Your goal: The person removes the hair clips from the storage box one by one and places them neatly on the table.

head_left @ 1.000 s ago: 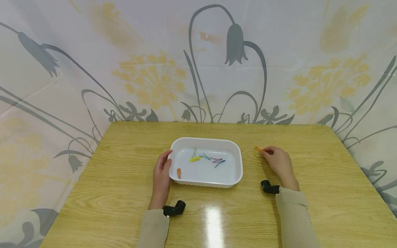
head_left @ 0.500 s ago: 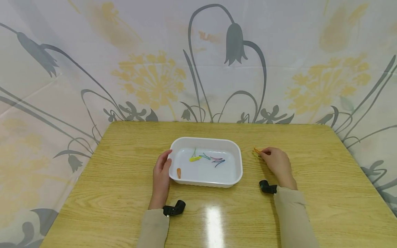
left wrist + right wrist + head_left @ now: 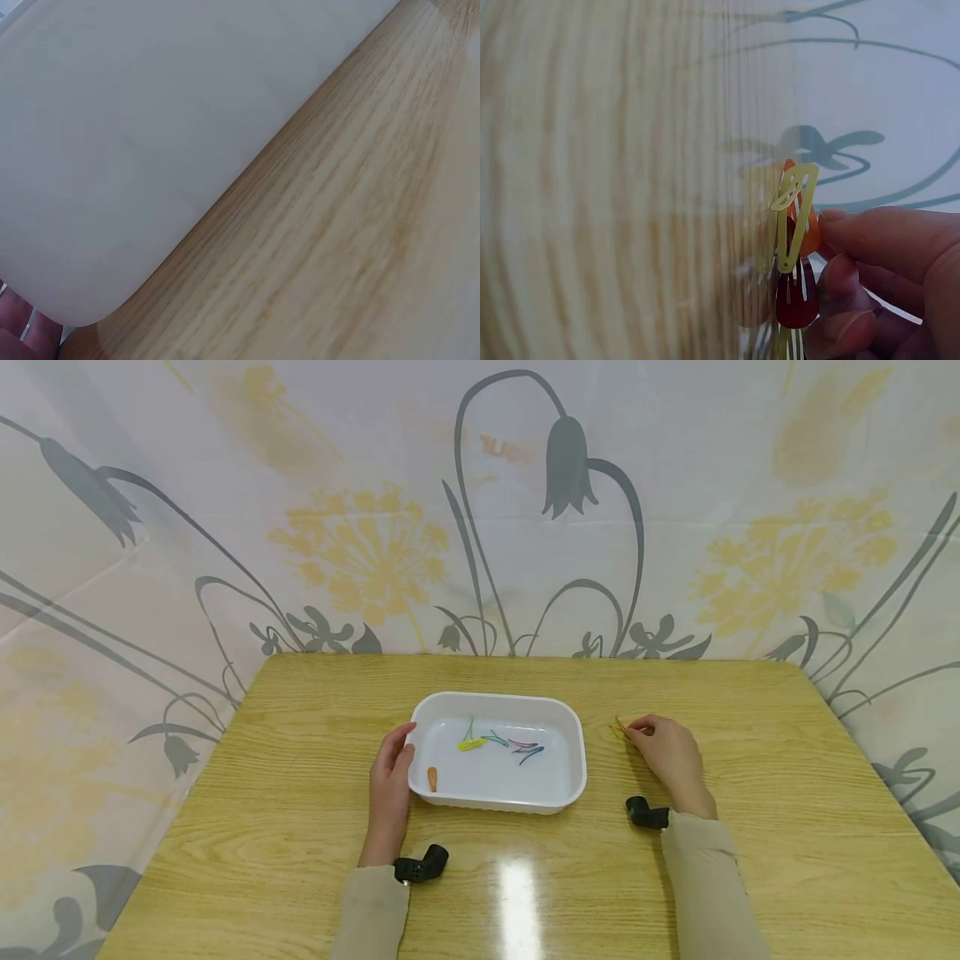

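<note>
A white plastic box [image 3: 495, 804] stands on the wooden table. My left hand [image 3: 388, 781] holds it by its left end, fingertips at the rim; in the left wrist view, part of that hand's fingers [image 3: 30, 330] shows beside the box wall [image 3: 150, 135]. To the right of the box, my right hand [image 3: 670, 756] pinches snap hair clips close to the tabletop. The right wrist view shows an orange clip [image 3: 811, 238] at the fingertips, a pale yellow clip [image 3: 801, 217] before it and a dark red clip [image 3: 797, 304] below. Which ones are gripped is partly hidden.
Inside the box lie an orange clip [image 3: 432, 779], a yellow clip [image 3: 472, 745], and several thin green, pink and blue clips. A flower-patterned cloth [image 3: 360, 460] hangs behind the table [image 3: 300, 827]. Black cameras [image 3: 648, 812] sit on both wrists.
My right hand has shifted slightly left with the orange clip, which now sits lower, against the yellow one. The left hand and the box have stayed in place.
</note>
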A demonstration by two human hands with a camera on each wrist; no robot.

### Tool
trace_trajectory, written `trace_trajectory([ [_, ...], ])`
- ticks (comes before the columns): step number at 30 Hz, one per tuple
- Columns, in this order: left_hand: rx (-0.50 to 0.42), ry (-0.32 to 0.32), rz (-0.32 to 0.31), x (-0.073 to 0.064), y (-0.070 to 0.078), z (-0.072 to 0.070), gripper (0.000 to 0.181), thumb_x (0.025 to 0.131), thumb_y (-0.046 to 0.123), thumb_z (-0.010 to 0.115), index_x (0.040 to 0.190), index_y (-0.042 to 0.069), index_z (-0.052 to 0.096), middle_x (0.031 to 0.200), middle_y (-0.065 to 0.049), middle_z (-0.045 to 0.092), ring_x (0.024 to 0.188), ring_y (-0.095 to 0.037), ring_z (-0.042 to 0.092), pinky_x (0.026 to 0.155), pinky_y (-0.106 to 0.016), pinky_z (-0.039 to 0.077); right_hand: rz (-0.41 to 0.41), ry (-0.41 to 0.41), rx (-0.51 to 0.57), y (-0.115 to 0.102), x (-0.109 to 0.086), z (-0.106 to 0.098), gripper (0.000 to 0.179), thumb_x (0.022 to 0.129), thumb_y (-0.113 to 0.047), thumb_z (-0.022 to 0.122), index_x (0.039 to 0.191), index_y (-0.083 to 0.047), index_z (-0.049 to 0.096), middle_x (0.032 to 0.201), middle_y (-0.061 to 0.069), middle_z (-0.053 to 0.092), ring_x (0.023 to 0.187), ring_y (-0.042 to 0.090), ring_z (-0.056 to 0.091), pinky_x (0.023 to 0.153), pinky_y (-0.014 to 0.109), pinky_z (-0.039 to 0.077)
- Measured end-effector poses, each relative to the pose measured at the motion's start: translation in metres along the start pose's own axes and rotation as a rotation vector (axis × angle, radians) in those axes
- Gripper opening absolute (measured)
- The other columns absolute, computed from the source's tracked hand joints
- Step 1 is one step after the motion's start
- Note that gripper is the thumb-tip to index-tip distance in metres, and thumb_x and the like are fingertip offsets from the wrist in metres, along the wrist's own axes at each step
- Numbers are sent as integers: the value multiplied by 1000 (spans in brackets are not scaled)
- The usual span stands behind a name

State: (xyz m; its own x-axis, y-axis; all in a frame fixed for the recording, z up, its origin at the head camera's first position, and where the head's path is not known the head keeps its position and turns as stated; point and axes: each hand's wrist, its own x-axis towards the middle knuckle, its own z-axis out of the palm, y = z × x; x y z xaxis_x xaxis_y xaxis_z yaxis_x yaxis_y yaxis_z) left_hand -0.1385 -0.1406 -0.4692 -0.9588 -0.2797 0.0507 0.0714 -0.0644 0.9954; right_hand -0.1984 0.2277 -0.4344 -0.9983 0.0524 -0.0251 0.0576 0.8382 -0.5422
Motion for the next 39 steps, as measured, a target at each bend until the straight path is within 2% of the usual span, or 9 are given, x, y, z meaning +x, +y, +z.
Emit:
trace_trajectory([
  [5,-2,9,3,0,0,1,25,94,21,45,117,20,55,127,9,46,119,-3,38,98,-24,33,-21,26,24,0,0,-2,28,89,-27,53,103,-5,64,94,14,63,75,26,54,62,37,41],
  [8,-11,8,7,0,-1,1,26,94,21,45,117,19,55,127,9,46,120,-3,38,98,-25,33,-36,25,48,0,0,-5,31,91,-28,50,106,-5,62,94,14,61,76,26,53,63,37,41],
  [13,-22,3,9,0,-1,1,26,94,21,45,117,18,55,128,9,46,120,-4,38,97,-24,33,-62,-26,82,-2,0,-12,38,92,-35,45,114,-6,57,97,13,59,80,26,54,65,37,43],
  [20,-44,-13,-7,1,-1,0,27,94,19,44,119,16,54,129,7,45,120,-4,37,97,-24,33,-114,-67,47,-13,-1,-20,49,90,-48,41,117,-10,55,98,10,60,80,23,56,65,36,44],
  [24,-39,-22,-18,-2,6,0,29,94,16,43,121,12,52,130,6,44,121,-5,37,98,-24,33,-153,-82,57,-22,-5,-25,53,89,-52,40,118,-10,55,99,8,60,79,20,56,65,34,44],
  [29,-21,-29,-13,-8,20,3,30,95,14,42,123,8,50,131,3,43,122,-6,36,99,-26,32,-196,-100,80,-33,-10,-31,48,90,-47,42,119,-11,54,97,7,60,78,21,57,63,32,45],
  [32,-14,-29,-13,-9,22,3,30,95,14,41,123,8,50,132,3,42,122,-6,35,99,-26,32,-212,-117,101,-38,-12,-33,46,91,-45,43,120,-11,53,98,8,60,80,23,58,63,32,45],
  [39,-26,-21,-11,0,1,-1,28,94,19,44,120,16,53,130,7,43,121,-4,36,99,-24,32,-275,-122,144,-48,-16,-37,44,90,-42,47,125,-14,50,101,5,58,83,20,57,67,34,46],
])
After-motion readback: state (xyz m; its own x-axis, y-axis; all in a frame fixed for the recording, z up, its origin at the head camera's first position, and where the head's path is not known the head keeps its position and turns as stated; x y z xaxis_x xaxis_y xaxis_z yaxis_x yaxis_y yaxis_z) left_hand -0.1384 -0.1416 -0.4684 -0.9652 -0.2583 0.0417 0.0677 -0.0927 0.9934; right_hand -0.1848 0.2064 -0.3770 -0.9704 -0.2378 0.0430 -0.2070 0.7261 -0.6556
